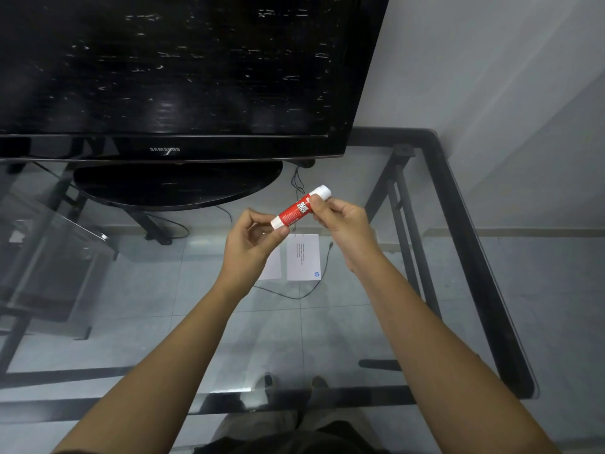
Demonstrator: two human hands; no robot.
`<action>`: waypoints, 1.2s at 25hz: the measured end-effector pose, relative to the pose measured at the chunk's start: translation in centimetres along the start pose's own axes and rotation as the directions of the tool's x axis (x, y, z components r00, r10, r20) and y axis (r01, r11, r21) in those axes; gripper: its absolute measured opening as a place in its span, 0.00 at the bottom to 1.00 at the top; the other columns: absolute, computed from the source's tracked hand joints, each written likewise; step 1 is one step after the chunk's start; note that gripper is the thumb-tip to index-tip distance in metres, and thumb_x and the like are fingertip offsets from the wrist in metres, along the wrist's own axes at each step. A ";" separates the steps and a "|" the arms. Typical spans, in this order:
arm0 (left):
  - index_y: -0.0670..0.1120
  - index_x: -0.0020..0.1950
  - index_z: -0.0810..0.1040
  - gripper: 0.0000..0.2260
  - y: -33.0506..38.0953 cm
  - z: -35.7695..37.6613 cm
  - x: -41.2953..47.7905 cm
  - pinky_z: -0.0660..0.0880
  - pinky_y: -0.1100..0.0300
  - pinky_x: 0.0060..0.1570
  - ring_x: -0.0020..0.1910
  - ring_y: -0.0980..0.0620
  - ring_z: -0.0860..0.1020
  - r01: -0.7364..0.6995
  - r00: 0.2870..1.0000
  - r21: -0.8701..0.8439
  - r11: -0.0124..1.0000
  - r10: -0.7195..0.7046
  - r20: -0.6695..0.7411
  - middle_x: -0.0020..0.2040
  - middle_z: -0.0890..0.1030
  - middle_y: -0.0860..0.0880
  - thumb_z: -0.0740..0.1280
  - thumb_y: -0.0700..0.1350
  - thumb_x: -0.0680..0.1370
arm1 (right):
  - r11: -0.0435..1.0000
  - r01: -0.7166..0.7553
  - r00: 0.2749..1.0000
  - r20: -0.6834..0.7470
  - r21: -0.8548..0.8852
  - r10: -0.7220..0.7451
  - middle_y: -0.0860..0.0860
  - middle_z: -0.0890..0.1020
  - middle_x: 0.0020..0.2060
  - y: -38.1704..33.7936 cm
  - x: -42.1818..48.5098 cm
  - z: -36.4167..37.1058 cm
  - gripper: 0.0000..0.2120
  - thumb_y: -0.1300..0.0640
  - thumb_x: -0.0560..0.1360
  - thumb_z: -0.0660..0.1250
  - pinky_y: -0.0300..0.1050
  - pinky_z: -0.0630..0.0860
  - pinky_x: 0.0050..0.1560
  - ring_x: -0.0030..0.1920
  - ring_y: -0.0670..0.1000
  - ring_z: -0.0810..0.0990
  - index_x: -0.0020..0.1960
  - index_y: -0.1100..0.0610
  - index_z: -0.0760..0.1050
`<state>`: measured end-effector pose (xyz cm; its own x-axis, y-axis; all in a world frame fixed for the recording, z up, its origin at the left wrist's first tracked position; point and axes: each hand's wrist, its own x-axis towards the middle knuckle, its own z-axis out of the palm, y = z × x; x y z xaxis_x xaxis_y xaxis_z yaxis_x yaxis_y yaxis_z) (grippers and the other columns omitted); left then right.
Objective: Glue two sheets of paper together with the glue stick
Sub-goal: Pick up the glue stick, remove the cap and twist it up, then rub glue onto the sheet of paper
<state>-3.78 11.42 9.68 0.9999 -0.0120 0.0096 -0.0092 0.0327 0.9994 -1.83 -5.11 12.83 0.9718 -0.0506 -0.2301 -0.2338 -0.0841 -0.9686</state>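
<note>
A red glue stick (295, 210) with white ends is held in the air above the glass table, tilted with its white cap up to the right. My left hand (252, 242) pinches its lower white end. My right hand (340, 221) grips the upper part near the cap. Below the hands two white sheets lie side by side on the glass: the right sheet (303, 257) shows small print and a blue logo, and the left sheet (273, 267) is partly hidden by my left hand.
A black television (170, 77) on its oval stand (176, 188) fills the back of the glass table (458, 224). A thin black cable (314, 283) runs under the glass past the sheets. The table's black frame edge runs along the right; a wall rises beyond it.
</note>
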 end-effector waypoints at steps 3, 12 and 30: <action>0.50 0.40 0.73 0.11 -0.3 0.0 0.2 0.75 0.63 0.46 0.45 0.59 0.76 -0.089 0.995 0.118 0.989 0.093 -0.026 0.44 0.75 0.53 0.73 0.38 0.71 | 1.000 0.004 1.000 0.013 0.015 -0.004 0.39 0.83 0.37 0.2 0.3 0.2 0.04 0.45 0.71 0.68 0.30 0.72 0.42 0.42 0.36 0.81 0.42 0.45 0.79; 0.56 0.55 0.79 0.11 -1.3 -0.1 1.0 0.78 0.66 0.46 0.47 0.53 0.83 0.140 0.989 -0.066 0.988 -0.136 0.062 0.48 0.84 0.55 0.69 0.51 0.73 | 0.982 0.053 0.996 0.078 -0.181 -0.039 0.44 0.81 0.54 3.0 2.2 0.3 0.17 0.40 0.72 0.65 0.44 0.73 0.58 0.55 0.41 0.78 0.58 0.47 0.76; 0.51 0.48 0.83 0.07 -7.4 -2.7 0.8 0.77 0.66 0.42 0.40 0.55 0.82 0.408 0.903 -0.289 0.866 -0.429 -0.008 0.44 0.82 0.48 0.68 0.40 0.75 | 0.265 0.380 0.911 0.408 -0.886 0.056 0.50 0.45 0.77 16.8 1.4 -3.3 0.33 0.41 0.78 0.49 0.50 0.34 0.70 0.75 0.50 0.41 0.75 0.54 0.40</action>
<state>-2.92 13.86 2.17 0.9072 -0.0165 -0.4204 0.4040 0.3127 0.8597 -4.49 -9.84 -3.43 0.8848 0.3549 -0.3020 0.2813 -0.9235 -0.2609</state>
